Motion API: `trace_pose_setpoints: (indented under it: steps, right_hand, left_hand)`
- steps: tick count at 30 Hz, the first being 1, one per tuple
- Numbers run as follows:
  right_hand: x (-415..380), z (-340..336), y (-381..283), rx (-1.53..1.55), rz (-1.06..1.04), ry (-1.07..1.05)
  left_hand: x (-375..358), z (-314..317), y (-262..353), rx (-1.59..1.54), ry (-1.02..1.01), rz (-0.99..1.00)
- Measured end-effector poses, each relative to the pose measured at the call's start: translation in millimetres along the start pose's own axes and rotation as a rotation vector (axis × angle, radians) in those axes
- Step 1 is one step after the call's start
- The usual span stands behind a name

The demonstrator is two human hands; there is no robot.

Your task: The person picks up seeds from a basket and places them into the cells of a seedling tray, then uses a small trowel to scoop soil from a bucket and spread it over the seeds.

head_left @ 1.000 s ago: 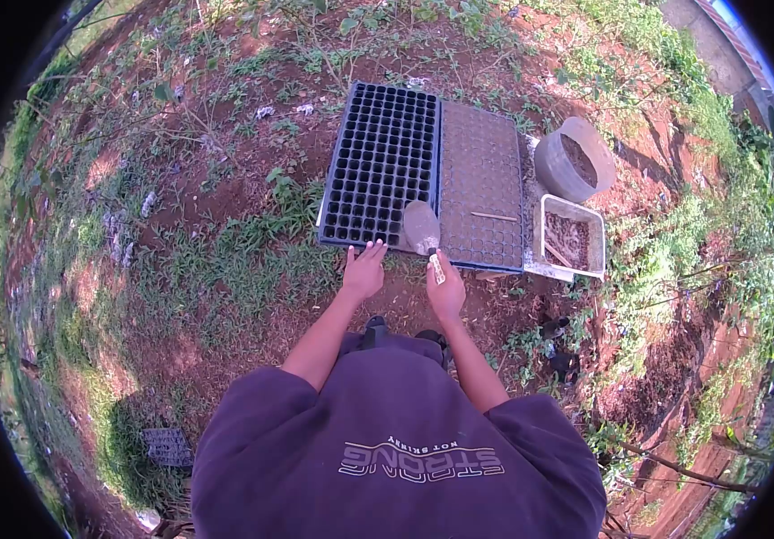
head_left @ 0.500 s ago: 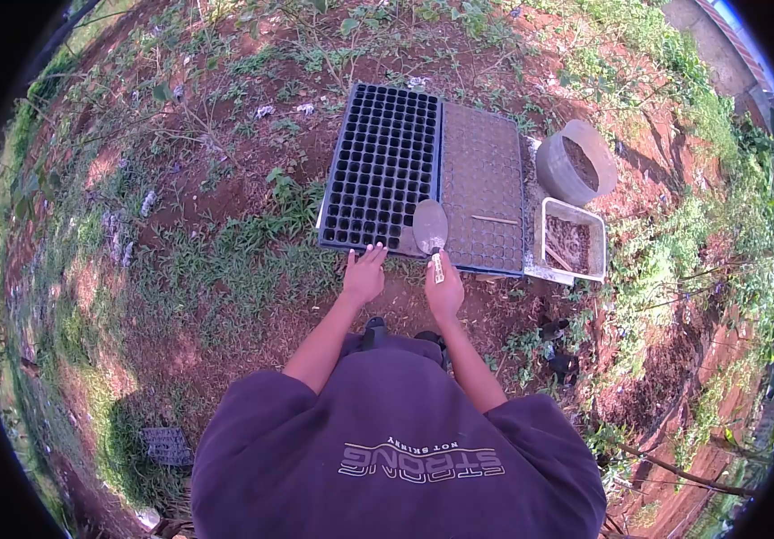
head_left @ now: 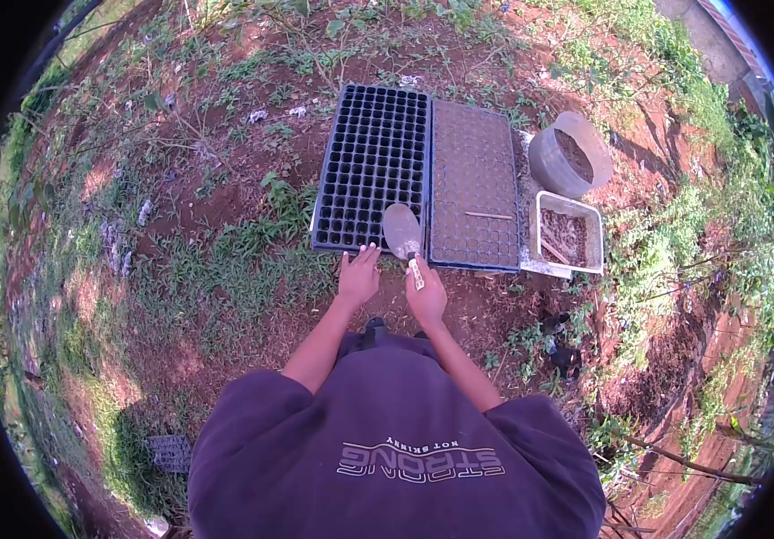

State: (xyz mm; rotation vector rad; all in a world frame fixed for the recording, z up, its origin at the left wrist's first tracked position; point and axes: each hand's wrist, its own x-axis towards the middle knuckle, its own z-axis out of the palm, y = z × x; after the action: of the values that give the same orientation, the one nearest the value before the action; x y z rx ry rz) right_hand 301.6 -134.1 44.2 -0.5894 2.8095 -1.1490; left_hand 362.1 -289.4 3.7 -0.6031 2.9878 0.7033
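A black seedling tray (head_left: 371,162) with rows of dark, hollow-looking cells lies in front of me. Beside it on the right is a second seedling tray (head_left: 472,180), its cells filled level with brown soil and a thin stick (head_left: 488,216) lying across it. My left hand (head_left: 359,277) rests its outstretched fingers on the near edge of the black tray. In my right hand (head_left: 426,296) is a hand trowel (head_left: 401,230), gripped by its pale handle. The trowel's blade is over the black tray's near right corner, hiding some cells there.
Right of the trays stand a cut-open translucent bucket (head_left: 570,154) holding soil and a white rectangular tub (head_left: 568,235) with brown granular material and a stick inside. Weeds and reddish soil surround everything. A grey tray-like object (head_left: 170,453) lies at lower left.
My right hand has moved left with the trowel, from the gap between the trays to the black tray's near right corner. My left hand stays at the tray edge. The view has shifted slightly.
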Motion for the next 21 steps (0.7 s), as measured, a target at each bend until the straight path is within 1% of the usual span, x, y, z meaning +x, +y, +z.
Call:
trace_pose_setpoints:
  steps: [3, 4, 5, 7, 9, 11, 12, 14, 15, 16, 17, 18, 19, 21]
  right_hand:
    - [7.4, -6.2, 4.0, 0.013, 0.016, 0.026]
    - [11.0, -6.9, 8.6, 0.055, -0.014, 0.081]
    - [11.4, -5.6, 11.4, 0.055, -0.013, 0.084]
    - [13.3, -5.7, 14.3, 0.075, 0.07, 0.168]
    - [10.2, -3.8, 12.9, 0.069, 0.073, 0.172]
    - [5.6, -3.2, 10.0, 0.108, -0.027, 0.116]
    - [3.9, -7.5, 11.7, 0.126, -0.003, 0.04]
    - [7.6, -11.0, 22.0, 0.124, -0.013, 0.057]
    - [10.6, -13.0, 27.0, 0.117, -0.027, 0.068]
    - [14.2, -11.2, 36.1, 0.182, -0.036, 0.128]
    - [16.0, -21.5, 30.0, 0.182, -0.022, 0.156]
    - [16.4, -33.8, 24.0, 0.231, 0.036, 0.159]
    - [18.0, -49.2, 13.2, 0.283, 0.094, 0.165]
    - [18.2, -71.8, 5.7, 0.313, 0.165, 0.235]
  left_hand:
    - [-2.3, -1.7, -3.0, 0.006, -0.014, 0.003]
    - [-2.7, -1.5, -3.3, 0.02, -0.009, 0.012]
    - [-2.9, -1.3, -3.0, 0.034, -0.003, 0.021]
    - [-1.9, -2.3, -2.2, 0.051, -0.011, 0.021]
    - [-0.6, -2.2, 0.3, 0.068, -0.021, 0.021]
    - [1.3, -2.3, 1.4, 0.079, -0.02, 0.003]
    - [2.2, -2.7, 1.5, 0.085, -0.022, 0.012]
    - [4.6, -7.6, 5.8, 0.098, -0.062, -0.026]
    - [6.9, -11.1, 7.8, 0.108, -0.066, -0.005]
    - [9.5, -12.1, 9.8, 0.062, -0.067, -0.05]
    - [12.4, -11.7, 12.8, 0.015, -0.069, -0.092]
    - [13.7, -11.4, 17.2, 0.01, 0.015, -0.071]
    - [18.1, -16.2, 24.7, 0.02, 0.011, -0.034]
    - [23.5, -26.4, 42.6, -0.205, 0.035, -0.009]
